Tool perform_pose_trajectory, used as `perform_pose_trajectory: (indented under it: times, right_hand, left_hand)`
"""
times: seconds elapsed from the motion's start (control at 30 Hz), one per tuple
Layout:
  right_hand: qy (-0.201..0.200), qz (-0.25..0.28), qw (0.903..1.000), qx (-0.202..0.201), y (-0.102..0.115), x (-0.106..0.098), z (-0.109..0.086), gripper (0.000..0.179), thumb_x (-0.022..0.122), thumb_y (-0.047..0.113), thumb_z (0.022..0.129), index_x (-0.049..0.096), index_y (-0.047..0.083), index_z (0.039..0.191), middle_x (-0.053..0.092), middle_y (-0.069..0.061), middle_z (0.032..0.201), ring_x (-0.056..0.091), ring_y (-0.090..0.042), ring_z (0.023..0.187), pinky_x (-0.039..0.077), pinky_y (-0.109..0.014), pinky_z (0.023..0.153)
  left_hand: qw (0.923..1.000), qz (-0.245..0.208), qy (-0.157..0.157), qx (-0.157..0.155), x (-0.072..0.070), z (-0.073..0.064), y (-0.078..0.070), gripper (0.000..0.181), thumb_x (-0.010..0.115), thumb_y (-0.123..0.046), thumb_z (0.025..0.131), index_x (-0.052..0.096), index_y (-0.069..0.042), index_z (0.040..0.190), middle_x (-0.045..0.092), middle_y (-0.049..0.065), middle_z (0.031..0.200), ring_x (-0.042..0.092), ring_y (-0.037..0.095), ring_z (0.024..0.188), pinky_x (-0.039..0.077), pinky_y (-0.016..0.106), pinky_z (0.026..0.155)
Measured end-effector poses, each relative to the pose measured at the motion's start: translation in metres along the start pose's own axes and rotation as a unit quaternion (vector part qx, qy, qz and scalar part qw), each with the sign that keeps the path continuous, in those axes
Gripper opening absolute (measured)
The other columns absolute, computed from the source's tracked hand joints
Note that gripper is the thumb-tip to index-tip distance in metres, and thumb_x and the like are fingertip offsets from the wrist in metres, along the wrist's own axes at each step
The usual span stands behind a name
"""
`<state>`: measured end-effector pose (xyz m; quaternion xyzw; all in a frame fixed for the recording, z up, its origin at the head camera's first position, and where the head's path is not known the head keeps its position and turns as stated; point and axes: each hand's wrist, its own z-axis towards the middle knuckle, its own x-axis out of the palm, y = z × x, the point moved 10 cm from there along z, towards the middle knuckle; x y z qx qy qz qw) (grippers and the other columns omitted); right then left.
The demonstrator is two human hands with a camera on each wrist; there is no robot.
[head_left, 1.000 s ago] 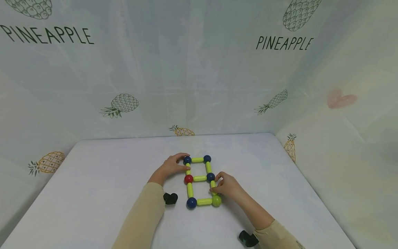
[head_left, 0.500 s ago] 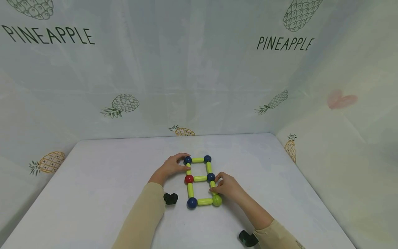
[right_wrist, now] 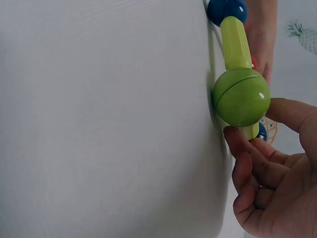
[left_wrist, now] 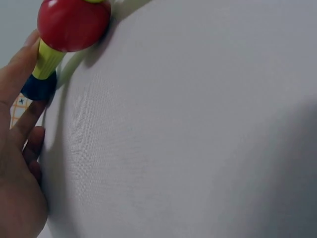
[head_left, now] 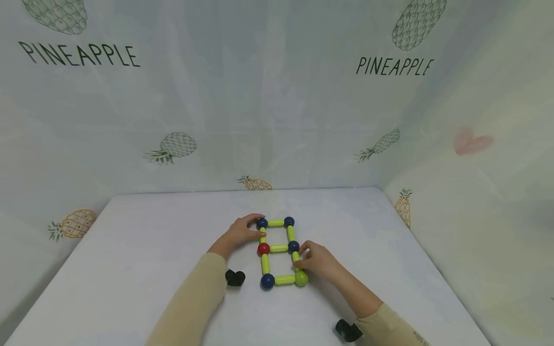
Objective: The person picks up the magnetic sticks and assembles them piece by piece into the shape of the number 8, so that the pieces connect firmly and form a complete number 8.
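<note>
A ball-and-stick toy frame (head_left: 278, 248) lies on the table as two joined squares, with lime-yellow sticks between the balls. Its far corners are blue balls, the middle left joint is a red ball (left_wrist: 74, 22), and the near right corner is a green ball (right_wrist: 241, 97). My left hand (head_left: 240, 230) grips the far left corner, a finger at the blue ball (head_left: 262, 223) and the thumb by the stick below it. On the right side, my right hand (head_left: 318, 258) pinches the near stick (head_left: 296, 259) between thumb and fingers. The fingers partly hide that stick.
A white-covered table (head_left: 164, 269) carries the frame. A curtain (head_left: 277, 96) printed with pineapples hangs behind and along the sides. Black wrist devices sit by the left sleeve (head_left: 195, 293) and the right sleeve (head_left: 387, 324).
The head view has shifted slightly, so the backdrop sits a little lower and the left print farther right. Both hands and the frame stay nearly where they were.
</note>
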<state>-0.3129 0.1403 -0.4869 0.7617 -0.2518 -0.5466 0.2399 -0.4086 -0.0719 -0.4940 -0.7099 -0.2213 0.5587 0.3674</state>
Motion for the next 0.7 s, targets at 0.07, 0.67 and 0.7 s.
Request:
perform_pose_trajectory:
  times: [0.07, 0.67, 0.7]
  right_hand:
    - [0.002, -0.010, 0.9999, -0.010, 0.001, -0.001, 0.002, 0.035, 0.081, 0.027, 0.080, 0.060, 0.011, 0.102, 0.060, -0.003, 0.085, 0.054, -0.020, 0.075, 0.048, -0.033, 0.064]
    - [-0.055, -0.089, 0.9892, -0.103, 0.017, -0.033, 0.006, 0.033, 0.079, 0.022, 0.082, 0.066, 0.010, 0.110, 0.064, -0.002, 0.102, 0.059, -0.022, 0.097, 0.052, -0.040, 0.078]
    - [-0.062, -0.091, 0.9878, -0.110, 0.017, -0.036, 0.005, 0.033, 0.079, 0.022, 0.082, 0.066, 0.010, 0.110, 0.064, -0.002, 0.103, 0.059, -0.023, 0.098, 0.051, -0.041, 0.080]
  left_hand:
    - [1.0000, -0.005, -0.008, 0.002, -0.001, 0.001, 0.000, 0.059, 0.080, -0.031, 0.081, 0.057, -0.024, 0.136, 0.054, 0.009, 0.136, 0.048, 0.034, 0.123, 0.037, 0.053, 0.102]
    - [0.9981, 0.053, -0.030, -0.006, -0.011, -0.008, -0.001, 0.056, 0.076, -0.036, 0.085, 0.056, -0.019, 0.135, 0.058, 0.009, 0.131, 0.053, 0.031, 0.120, 0.043, 0.049, 0.098]
    - [0.9977, 0.060, -0.031, -0.005, -0.013, -0.011, -0.002, 0.056, 0.076, -0.036, 0.085, 0.056, -0.019, 0.135, 0.058, 0.008, 0.131, 0.053, 0.031, 0.120, 0.043, 0.049, 0.099]
